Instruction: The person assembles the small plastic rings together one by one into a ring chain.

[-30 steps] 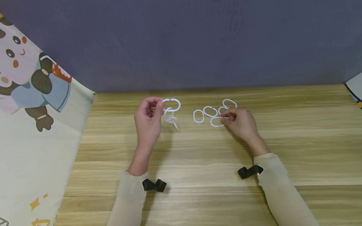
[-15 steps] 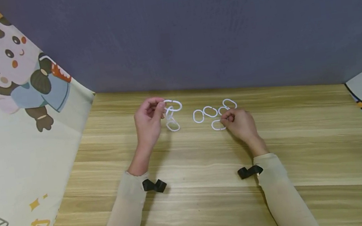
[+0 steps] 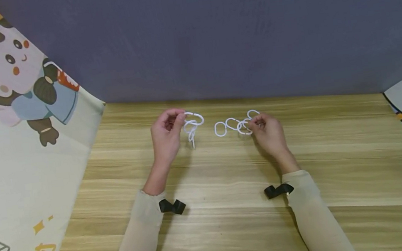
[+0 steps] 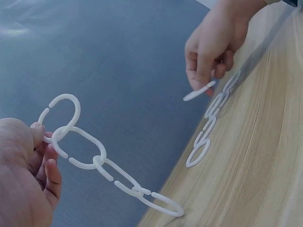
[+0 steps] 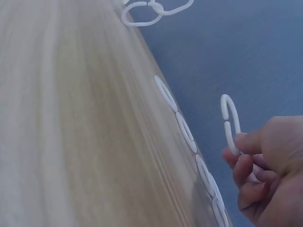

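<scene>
Near the back of the table my left hand (image 3: 167, 140) pinches the end link of a short chain (image 4: 78, 109) between thumb and fingers. Several white C-shaped plastic links make up this chain, which hangs down from the hand, each link with a small gap in its side. To the right, my right hand (image 3: 270, 133) pinches a single white link (image 5: 224, 104) by one end, raised off the tabletop. Below that hand lie several loose links (image 3: 215, 129) in a loose row, some overlapping. The right hand partly hides them in the head view.
The wood-grain table (image 3: 214, 232) meets a dark blue upright panel (image 3: 212, 36) just behind the links. A cartoon-printed pale sheet (image 3: 10, 165) borders the left side. Black straps (image 3: 172, 206) stick out from both sleeve cuffs.
The right hand has lifted its link off the table. The chain under the left hand has swung and turned, and the left hand has shifted slightly right.
</scene>
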Demonstrator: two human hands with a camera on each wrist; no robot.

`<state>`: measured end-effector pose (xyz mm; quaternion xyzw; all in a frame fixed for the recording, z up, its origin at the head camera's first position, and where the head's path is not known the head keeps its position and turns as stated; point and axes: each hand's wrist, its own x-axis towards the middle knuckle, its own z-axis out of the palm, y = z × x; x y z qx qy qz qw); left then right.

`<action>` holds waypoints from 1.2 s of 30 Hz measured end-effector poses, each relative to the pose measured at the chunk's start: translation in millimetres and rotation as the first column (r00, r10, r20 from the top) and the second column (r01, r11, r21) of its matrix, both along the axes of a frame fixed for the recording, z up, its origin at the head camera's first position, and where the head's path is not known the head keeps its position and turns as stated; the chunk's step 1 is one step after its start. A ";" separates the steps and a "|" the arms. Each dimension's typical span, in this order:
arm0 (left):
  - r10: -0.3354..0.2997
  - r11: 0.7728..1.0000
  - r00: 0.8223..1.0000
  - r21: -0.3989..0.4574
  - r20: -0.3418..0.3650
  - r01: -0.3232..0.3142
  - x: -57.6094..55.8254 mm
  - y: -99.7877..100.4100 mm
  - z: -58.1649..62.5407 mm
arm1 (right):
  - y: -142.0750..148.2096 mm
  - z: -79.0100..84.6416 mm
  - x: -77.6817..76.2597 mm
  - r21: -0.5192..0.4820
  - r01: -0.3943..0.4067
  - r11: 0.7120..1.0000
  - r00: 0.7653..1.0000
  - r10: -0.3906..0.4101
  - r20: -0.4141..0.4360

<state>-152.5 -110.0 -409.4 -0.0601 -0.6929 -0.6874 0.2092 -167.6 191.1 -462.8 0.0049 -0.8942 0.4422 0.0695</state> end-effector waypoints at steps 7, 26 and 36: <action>0.008 1.000 1.000 -0.028 -0.013 -0.009 0.2 -0.3 -0.7 | -2.7 3.0 -0.8 -0.263 0.056 0.963 0.998 -0.057 0.006; -0.052 0.998 0.999 -0.021 0.002 0.052 1.0 5.8 1.1 | -5.3 17.5 -2.9 -0.536 0.098 0.839 0.994 -0.108 0.012; -0.069 0.994 0.998 -0.090 0.005 0.069 0.6 14.7 -1.2 | -10.5 43.4 3.8 -0.514 0.044 0.857 0.999 -0.042 0.017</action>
